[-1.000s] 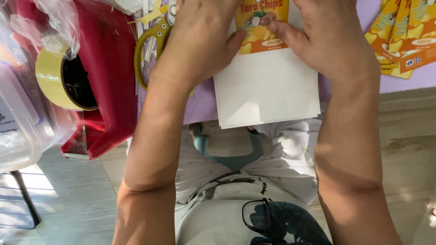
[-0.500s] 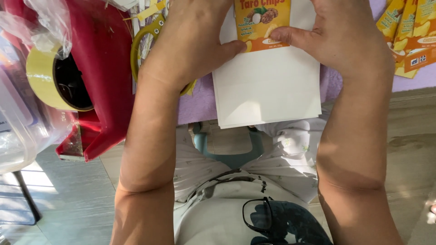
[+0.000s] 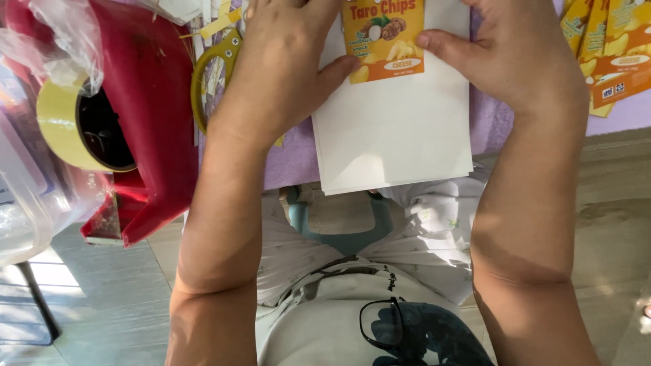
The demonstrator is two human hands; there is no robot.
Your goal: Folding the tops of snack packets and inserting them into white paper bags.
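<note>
Orange rectangular label (image 3: 383, 39) with yellow and brown snack artwork lies flat on upper part of white pouch (image 3: 397, 129), top edge out of frame. Left hand (image 3: 285, 61) thumb touches its lower left corner; right hand (image 3: 522, 54) thumb presses its right edge. White pouch is plain, rectangular, lower edge overhanging the lilac surface (image 3: 485, 125). Stack of like orange-yellow labels (image 3: 614, 57) fanned at upper right, well apart from pouch.
</note>
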